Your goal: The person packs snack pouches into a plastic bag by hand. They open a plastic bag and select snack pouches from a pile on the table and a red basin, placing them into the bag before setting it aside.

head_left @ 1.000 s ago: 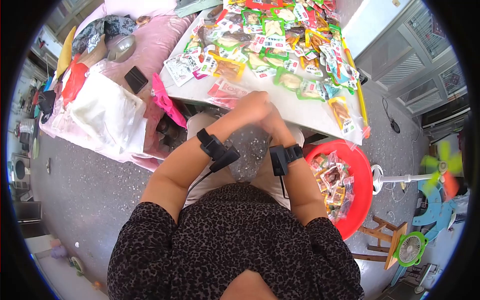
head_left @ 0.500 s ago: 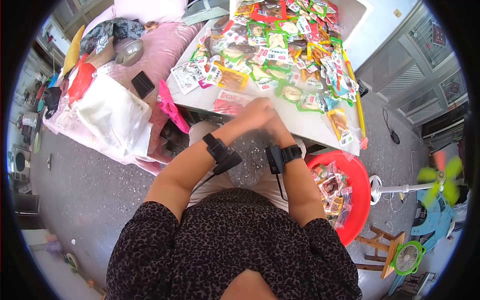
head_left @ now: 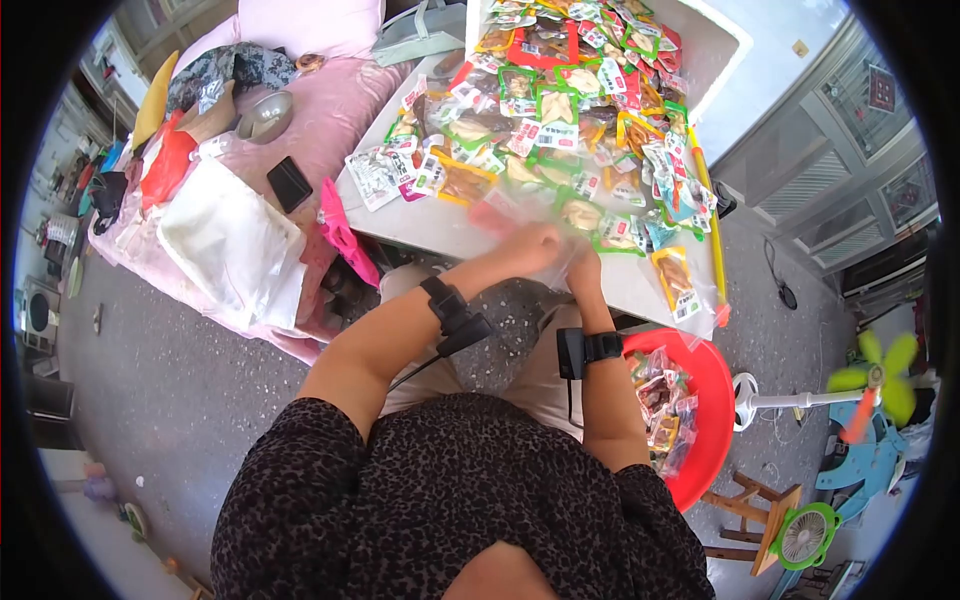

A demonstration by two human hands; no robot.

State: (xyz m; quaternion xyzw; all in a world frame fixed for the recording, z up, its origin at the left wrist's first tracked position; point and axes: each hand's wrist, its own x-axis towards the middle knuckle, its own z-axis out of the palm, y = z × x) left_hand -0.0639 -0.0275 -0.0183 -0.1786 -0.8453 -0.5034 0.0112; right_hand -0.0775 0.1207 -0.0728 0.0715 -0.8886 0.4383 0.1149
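Note:
A clear plastic bag (head_left: 494, 213) with red print is smeared by motion at the near edge of the white table (head_left: 395, 222). My left hand (head_left: 537, 246) is closed on the bag, fingers curled in. Close beside it on the right, my right hand (head_left: 584, 270) pinches the clear plastic too. Whether anything lies inside the bag is too blurred to tell. Just beyond my hands lie green-edged food packets (head_left: 598, 222), and a yellow-edged packet (head_left: 676, 282) rests to the right. A yellow-edged packet of brown food (head_left: 462, 181) lies left of the bag.
Many colourful sealed packets (head_left: 557, 105) heap across the table's far part. A red tub (head_left: 712, 420) of bagged packets stands at my right, near a wooden stool (head_left: 770, 520) and fans. A bed with pink covers (head_left: 335, 95) is at the left, holding a black phone (head_left: 290, 184).
The red-printed bag, lying on the table before, has shifted right and is now in my hands. My hands have moved slightly apart and toward me, with clear plastic showing between them.

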